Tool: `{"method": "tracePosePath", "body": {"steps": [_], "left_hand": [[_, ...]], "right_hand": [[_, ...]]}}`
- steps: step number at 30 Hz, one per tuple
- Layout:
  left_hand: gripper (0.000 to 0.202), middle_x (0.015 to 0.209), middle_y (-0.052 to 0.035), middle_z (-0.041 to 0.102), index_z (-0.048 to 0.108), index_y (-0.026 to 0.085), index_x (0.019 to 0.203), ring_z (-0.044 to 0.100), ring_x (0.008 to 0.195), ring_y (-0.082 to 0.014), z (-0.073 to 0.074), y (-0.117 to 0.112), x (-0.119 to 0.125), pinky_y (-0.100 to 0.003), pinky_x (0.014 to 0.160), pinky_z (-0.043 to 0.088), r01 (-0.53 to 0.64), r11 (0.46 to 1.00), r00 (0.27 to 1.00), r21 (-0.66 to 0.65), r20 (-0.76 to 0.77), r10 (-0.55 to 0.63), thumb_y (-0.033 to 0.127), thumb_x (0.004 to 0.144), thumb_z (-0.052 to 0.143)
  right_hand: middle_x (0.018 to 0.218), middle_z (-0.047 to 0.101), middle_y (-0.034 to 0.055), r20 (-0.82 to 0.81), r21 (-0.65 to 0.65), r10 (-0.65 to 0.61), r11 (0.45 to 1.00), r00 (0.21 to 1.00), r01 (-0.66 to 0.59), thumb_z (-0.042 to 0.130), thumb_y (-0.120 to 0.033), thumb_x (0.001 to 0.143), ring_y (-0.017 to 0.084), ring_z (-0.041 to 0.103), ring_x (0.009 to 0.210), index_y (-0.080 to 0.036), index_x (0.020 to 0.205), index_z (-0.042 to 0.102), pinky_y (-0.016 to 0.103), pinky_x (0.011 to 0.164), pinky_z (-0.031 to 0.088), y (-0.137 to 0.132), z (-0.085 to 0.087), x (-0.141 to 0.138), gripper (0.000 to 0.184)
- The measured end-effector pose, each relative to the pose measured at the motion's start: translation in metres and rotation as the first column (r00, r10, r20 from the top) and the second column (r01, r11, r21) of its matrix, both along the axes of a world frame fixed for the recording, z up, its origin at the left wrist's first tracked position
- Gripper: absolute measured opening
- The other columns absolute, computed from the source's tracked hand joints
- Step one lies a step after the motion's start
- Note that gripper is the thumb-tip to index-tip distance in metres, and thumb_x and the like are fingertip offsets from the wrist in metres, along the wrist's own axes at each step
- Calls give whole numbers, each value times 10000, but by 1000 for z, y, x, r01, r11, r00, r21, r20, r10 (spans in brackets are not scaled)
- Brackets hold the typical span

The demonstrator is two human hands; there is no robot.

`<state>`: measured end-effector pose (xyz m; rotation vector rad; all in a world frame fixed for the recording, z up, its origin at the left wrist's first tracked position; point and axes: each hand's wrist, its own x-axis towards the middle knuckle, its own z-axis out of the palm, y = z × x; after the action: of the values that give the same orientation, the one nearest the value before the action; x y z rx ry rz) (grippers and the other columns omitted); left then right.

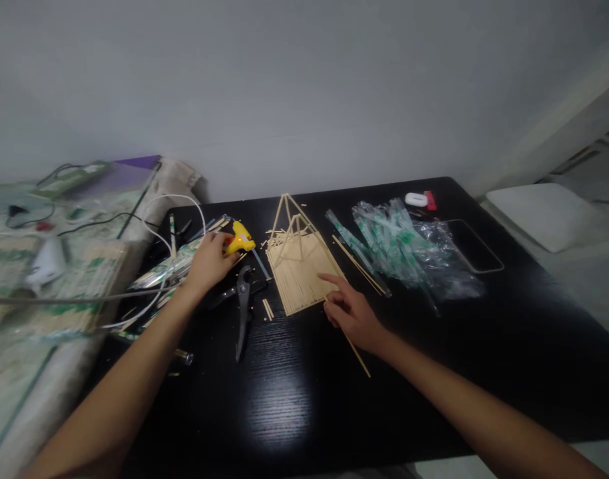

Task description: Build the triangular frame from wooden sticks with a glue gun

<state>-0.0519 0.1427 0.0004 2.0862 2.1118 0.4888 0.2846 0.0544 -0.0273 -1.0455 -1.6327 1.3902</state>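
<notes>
Gripping gun (240, 241) in left hand (210, 261), stick (358, 357) in loosely curled right hand (353, 316); could topple frame (299, 233) between by swinging wide.

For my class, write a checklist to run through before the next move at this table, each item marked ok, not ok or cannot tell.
1. Yellow plastic glue gun in the left hand: ok, fingers are closed on it.
2. Glue gun hot: cannot tell; heat does not show.
3. Thin pale wooden stick gripped by the right hand: cannot tell; the hand hides part of it.
4. Peaked pale stick frame upright: ok.
5. Grey metal hand cutter away from both hands: ok, it lies on the black table between the arms.
6. Table free of short wooden offcuts: not ok.
</notes>
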Motion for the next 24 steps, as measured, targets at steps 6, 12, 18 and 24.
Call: {"method": "tracePosePath", "body": {"steps": [6, 12, 18, 24], "left_hand": [[351, 1187, -144, 615, 627, 172, 1146, 566, 1160, -325, 16, -23, 9, -453, 1037, 446, 57, 995, 998, 81, -37, -54, 390, 871, 607], [542, 1146, -126, 610, 608, 181, 1161, 615, 1078, -317, 22, -88, 28, -453, 967, 494, 167, 986, 983, -22, -75, -168, 633, 863, 591], [1042, 1419, -246, 512, 430, 124, 1472, 538, 1264, -447, 11, -131, 20, -557, 1008, 453, 74, 978, 966, -195, -229, -119, 805, 705, 620], [1051, 1370, -262, 540, 402, 125, 1519, 590, 1182, -477, 14, -140, 15, -586, 962, 460, -83, 947, 950, -309, -312, -19, 768, 713, 608]], "right_hand": [[607, 540, -61, -52, -78, 46, 996, 998, -50, 482, -190, 871, 108, 502, 528, -121, 1420, 529, 234, 531, 414, 2, 5, 0, 555], [524, 363, -97, 16, -48, 5, 999, 1000, -5, 494, -188, 878, 90, 327, 477, -134, 1411, 576, 224, 480, 272, 3, 9, 0, 542], [536, 361, -88, -34, -83, -20, 996, 999, 18, 508, -300, 953, 97, 316, 475, -145, 1423, 563, 232, 459, 252, 3, 6, -4, 498], [531, 374, -86, -21, -52, -21, 998, 1000, 20, 506, -307, 964, 101, 331, 471, -159, 1412, 565, 227, 455, 267, 4, 3, -4, 475]]}}
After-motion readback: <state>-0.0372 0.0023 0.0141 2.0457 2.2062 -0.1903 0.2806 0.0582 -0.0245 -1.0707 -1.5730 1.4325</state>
